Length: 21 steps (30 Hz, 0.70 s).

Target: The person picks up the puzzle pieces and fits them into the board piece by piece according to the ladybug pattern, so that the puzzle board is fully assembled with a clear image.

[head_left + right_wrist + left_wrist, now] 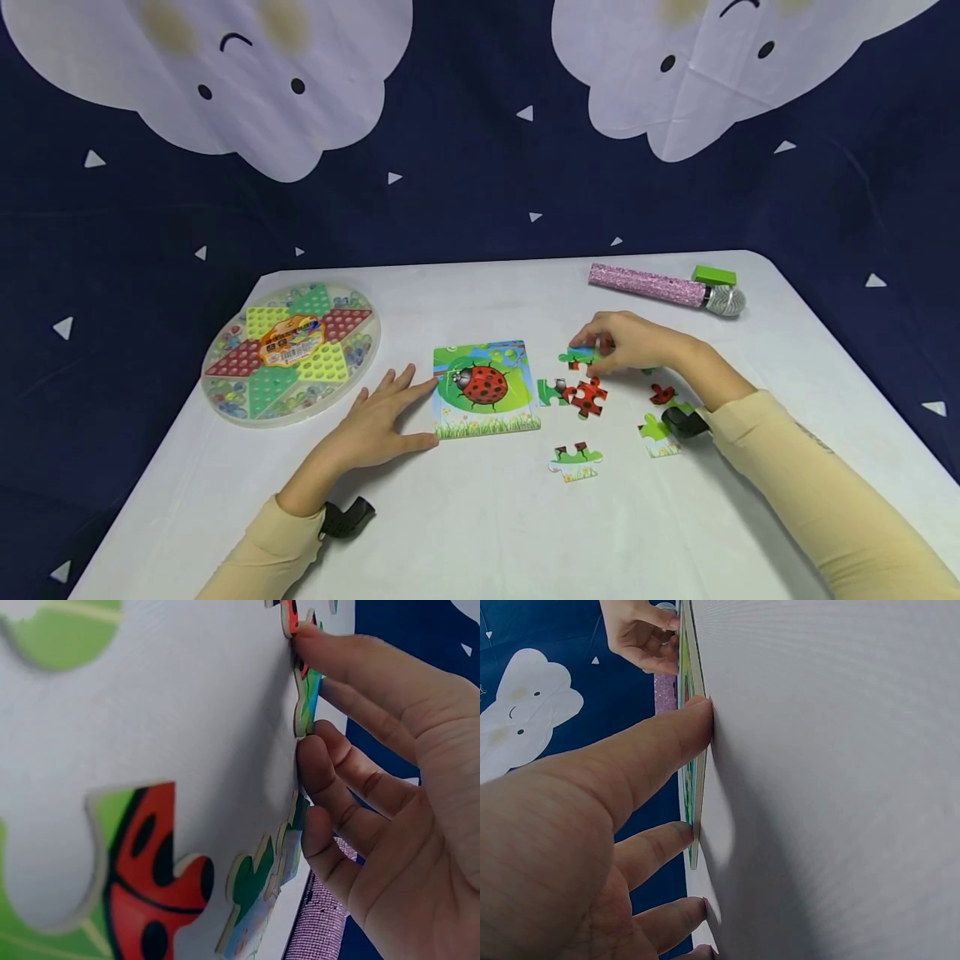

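A square ladybug puzzle board (483, 421) lies flat on the white table. My left hand (378, 425) rests at its left side, fingers spread; in the left wrist view the thumb (682, 724) and index fingertip touch its edge. Right of the board, my right hand (630, 343) pinches a green, blue and red puzzle piece (577, 357) between thumb and fingers, low over the table. Just below it sit a red spotted piece (590, 400) and a green piece with the ladybug's head (552, 393), side by side. Nearer lies a green piece with flowers (576, 465).
Further puzzle pieces (658, 437) lie by the right wrist, partly hidden by its black camera (684, 422). A round Chinese checkers set (273, 396) with marbles stands at left. At the back right are a pink glittery microphone (648, 284) and a green block (714, 275).
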Each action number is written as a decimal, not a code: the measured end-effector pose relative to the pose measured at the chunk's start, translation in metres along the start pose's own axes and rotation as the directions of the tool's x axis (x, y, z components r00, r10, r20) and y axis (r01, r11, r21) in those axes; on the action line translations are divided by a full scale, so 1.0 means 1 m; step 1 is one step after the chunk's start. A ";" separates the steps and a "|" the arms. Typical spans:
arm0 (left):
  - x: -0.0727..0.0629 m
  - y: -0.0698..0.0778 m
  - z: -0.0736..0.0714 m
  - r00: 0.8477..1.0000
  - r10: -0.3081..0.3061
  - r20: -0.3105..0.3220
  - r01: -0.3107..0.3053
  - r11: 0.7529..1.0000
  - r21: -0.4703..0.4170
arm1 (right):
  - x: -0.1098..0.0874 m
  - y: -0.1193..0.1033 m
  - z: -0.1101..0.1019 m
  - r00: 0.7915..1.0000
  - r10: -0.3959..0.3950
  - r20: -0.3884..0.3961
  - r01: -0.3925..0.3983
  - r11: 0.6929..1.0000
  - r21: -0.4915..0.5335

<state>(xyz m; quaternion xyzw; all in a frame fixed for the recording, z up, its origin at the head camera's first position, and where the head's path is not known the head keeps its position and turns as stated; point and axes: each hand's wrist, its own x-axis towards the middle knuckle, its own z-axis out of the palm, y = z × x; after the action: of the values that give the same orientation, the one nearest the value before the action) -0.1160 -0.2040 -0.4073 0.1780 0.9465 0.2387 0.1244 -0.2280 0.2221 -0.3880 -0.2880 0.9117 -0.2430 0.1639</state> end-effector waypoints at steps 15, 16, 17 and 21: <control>-0.001 0.001 -0.002 1.000 -0.002 0.000 0.002 1.000 -0.006 | 0.008 0.005 0.003 0.999 -0.020 -0.030 0.020 1.000 -0.007; -0.001 0.002 -0.002 1.000 -0.002 0.000 0.002 1.000 -0.005 | 0.009 0.005 0.003 0.999 -0.022 -0.038 0.022 1.000 -0.009; -0.001 0.002 -0.002 1.000 -0.002 0.001 0.002 1.000 -0.006 | 0.010 0.004 0.003 0.999 -0.018 -0.048 0.018 1.000 -0.007; -0.001 0.001 -0.002 1.000 -0.006 0.002 0.006 1.000 -0.008 | 0.016 0.000 0.001 0.997 -0.032 -0.077 0.032 0.999 -0.010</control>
<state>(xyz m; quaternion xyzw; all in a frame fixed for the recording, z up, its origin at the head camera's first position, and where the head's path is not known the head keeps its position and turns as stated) -0.1151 -0.2042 -0.4050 0.1749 0.9460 0.2419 0.1265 -0.2393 0.2119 -0.3914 -0.2937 0.9137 -0.2523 0.1235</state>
